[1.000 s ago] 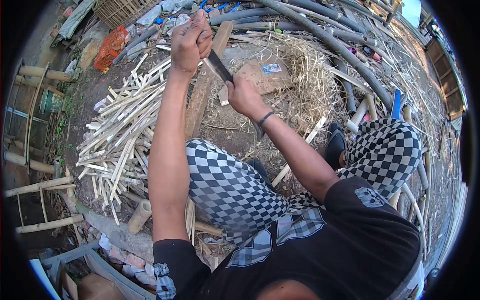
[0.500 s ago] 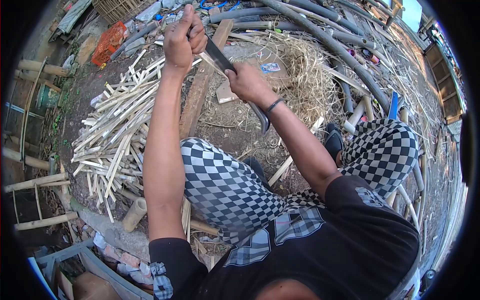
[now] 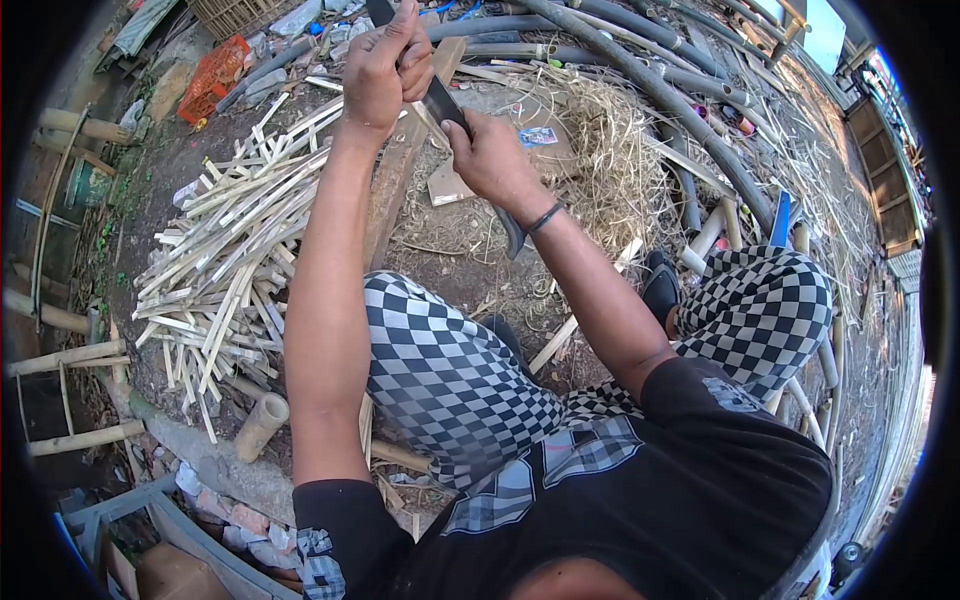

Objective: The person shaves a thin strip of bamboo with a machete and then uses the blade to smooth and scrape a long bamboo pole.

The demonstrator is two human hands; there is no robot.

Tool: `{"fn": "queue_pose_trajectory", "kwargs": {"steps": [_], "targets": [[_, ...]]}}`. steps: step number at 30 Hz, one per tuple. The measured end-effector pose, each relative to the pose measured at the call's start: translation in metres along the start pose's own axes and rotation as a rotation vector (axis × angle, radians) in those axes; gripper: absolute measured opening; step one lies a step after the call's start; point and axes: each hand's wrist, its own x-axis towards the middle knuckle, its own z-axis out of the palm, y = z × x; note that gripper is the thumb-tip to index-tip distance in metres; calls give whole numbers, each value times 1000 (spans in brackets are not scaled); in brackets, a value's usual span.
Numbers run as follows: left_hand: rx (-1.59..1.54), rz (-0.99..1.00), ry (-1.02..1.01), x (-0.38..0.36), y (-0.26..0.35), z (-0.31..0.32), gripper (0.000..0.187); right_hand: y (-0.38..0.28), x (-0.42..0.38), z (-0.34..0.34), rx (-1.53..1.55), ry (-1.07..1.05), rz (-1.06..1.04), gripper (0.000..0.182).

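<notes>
My right hand (image 3: 495,165) is closed round a long knife, whose curved dark handle end (image 3: 511,234) sticks out below the wrist. The knife's dark blade (image 3: 444,100) slants up and left toward my left hand (image 3: 378,80), and a dark tip shows above that hand. Closed with the thumb up, my left hand grips a thin pale bamboo strip (image 3: 426,118), which runs along the blade toward my right hand. Whether the left fingers also touch the blade is hidden. Beneath the hands lies a wooden plank (image 3: 392,195).
A heap of split bamboo strips (image 3: 235,260) lies left of my legs. Curly shavings (image 3: 615,150) are piled ahead on the right. Bamboo poles (image 3: 660,90) cross the far ground. An orange crate (image 3: 215,78) stands far left, and a bamboo piece (image 3: 262,425) lies near my left elbow.
My left hand has moved slightly up and right, and more of the dark tip shows above it. The knife's handle end has shifted up and left.
</notes>
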Motion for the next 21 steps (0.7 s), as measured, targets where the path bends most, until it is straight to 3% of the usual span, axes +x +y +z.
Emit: {"fn": "queue_pose_trajectory", "kwargs": {"steps": [3,4,6,8,10,12,14,15,18,21], "targets": [[97,-3,12,0,-4,0,54,51,-20,47,-193,-14,191,29],[177,-7,33,2,-5,0,54,63,-22,51,-196,-10,189,29],[52,66,28,2,2,-4,54,81,-8,48,-183,-38,157,26],[3,30,22,1,-2,-4,54,62,2,27,-163,-113,161,26],[-13,23,33,2,-7,0,52,36,8,8,-119,-19,-11,27],[-42,-45,64,1,-10,0,52,20,2,11,-81,28,-39,26],[-41,-4,68,2,-7,4,52,25,-6,26,7,160,-27,25],[35,19,72,5,-5,4,52,39,-13,40,-92,110,114,25],[137,59,86,10,-9,-1,52,106,-16,77,-39,64,193,26],[-65,-9,81,10,-5,-5,54,75,4,40,-51,-38,202,28]]}}
